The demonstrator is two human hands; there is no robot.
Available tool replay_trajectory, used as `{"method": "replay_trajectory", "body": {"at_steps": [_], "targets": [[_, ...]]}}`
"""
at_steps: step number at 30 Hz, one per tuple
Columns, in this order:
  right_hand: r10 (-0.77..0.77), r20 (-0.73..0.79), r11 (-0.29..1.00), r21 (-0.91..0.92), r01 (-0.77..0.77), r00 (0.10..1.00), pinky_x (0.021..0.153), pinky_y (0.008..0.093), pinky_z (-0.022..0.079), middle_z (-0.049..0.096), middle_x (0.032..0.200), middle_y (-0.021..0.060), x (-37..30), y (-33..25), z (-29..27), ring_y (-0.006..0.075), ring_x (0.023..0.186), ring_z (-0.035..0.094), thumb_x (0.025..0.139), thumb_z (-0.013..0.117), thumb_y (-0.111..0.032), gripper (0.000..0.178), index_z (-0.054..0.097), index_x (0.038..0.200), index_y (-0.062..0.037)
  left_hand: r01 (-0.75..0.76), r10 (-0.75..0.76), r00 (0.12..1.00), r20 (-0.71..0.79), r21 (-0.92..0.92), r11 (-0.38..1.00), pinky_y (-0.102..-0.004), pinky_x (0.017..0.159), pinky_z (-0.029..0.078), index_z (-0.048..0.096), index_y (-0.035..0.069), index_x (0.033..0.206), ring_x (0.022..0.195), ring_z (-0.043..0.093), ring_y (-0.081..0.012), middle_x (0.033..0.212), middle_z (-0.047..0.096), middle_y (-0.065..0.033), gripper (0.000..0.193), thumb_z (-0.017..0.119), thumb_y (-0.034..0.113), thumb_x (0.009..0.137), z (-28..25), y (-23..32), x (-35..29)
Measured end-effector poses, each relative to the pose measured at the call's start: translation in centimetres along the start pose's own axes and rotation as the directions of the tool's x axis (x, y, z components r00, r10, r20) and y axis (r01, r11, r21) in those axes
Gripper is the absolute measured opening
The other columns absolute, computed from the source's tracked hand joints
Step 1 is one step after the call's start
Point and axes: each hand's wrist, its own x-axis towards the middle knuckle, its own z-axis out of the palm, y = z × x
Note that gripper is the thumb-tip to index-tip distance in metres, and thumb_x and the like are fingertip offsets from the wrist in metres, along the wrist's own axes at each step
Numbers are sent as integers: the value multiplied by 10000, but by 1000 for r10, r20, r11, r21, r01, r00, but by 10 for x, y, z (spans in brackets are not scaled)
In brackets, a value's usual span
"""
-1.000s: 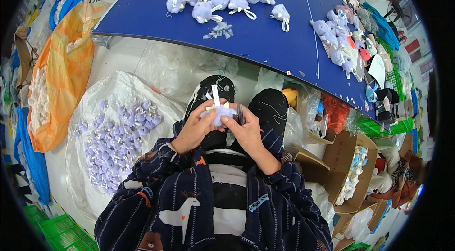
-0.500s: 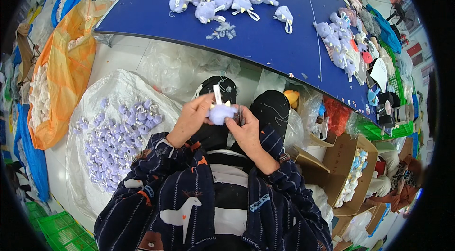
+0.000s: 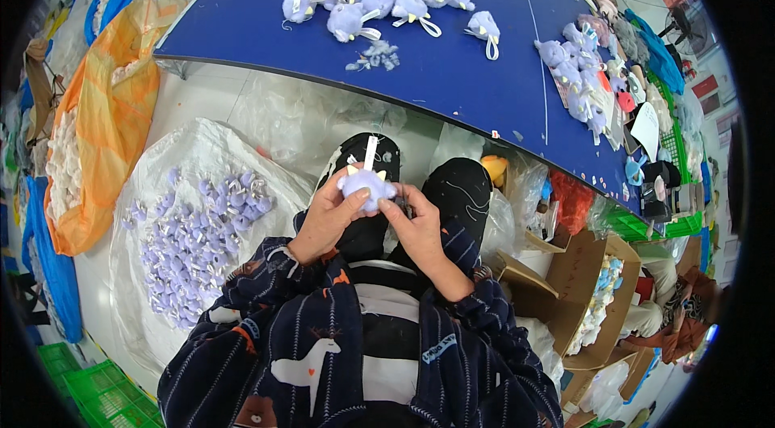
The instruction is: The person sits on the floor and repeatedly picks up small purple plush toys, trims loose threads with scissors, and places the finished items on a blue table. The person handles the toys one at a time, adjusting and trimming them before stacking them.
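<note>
A small lavender plush toy (image 3: 367, 188) with cream horn-like points and a white ribbon tag (image 3: 370, 153) standing up from it is held over my lap. Closed around its left side is my left hand (image 3: 329, 214), the thumb resting on the plush front. My right hand (image 3: 415, 222) pinches the toy's lower right side between thumb and fingers. The fingertips behind the toy are hidden. Beyond my knees, a blue table (image 3: 452, 81) bears a pile of like plush toys (image 3: 379, 0), and one single toy (image 3: 484, 27) lies apart from them.
On the floor to my left a white sack (image 3: 129, 283) lies spread under many lavender toys (image 3: 198, 246). An orange sack (image 3: 105, 129) stands farther left. Grey-blue fluff (image 3: 374, 56) lies near the table edge. Cardboard boxes (image 3: 577, 291) and a green crate (image 3: 109, 396) are around me.
The toy has turned so its cream points and front show more clearly. My left thumb has come down onto its front, and the left hand sits slightly lower.
</note>
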Motion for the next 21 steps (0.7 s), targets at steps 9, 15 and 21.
{"method": "replay_trajectory", "body": {"at_steps": [9, 15, 21], "targets": [[371, 161, 795, 453, -403, 914, 423, 186, 232, 390, 588, -60, -1, -8, -2, 16, 460, 299, 846, 589, -201, 201, 490, 911, -39, 78, -77, 997, 7, -37, 996, -331, 858, 489, 335, 2, 1264, 1020, 526, -206, 1164, 466, -133, 469, 356, -63, 800, 9, 4, -8], [449, 205, 615, 635, -467, 870, 408, 207, 230, 400, 578, -45, -1, -7, -4, 33, 432, 307, 855, 574, -190, 140, 503, 861, -68, 204, -186, 970, 154, -111, 973, -317, 853, 488, 332, 3, 1265, 1012, 545, -217, 1170, 473, -140, 406, 410, 29, 867, 3, 7, -12], [456, 261, 618, 595, -514, 851, 466, 210, 340, 491, 682, 2, 0, -3, -12, 55, 499, 411, 851, 577, -198, 167, 528, 873, -40, 184, -169, 981, 96, -174, 967, -293, 808, 501, 440, -2, 1174, 932, 572, -158, 1080, 543, -102, 366, 366, 273, 944, -1, 2, -8]]}}
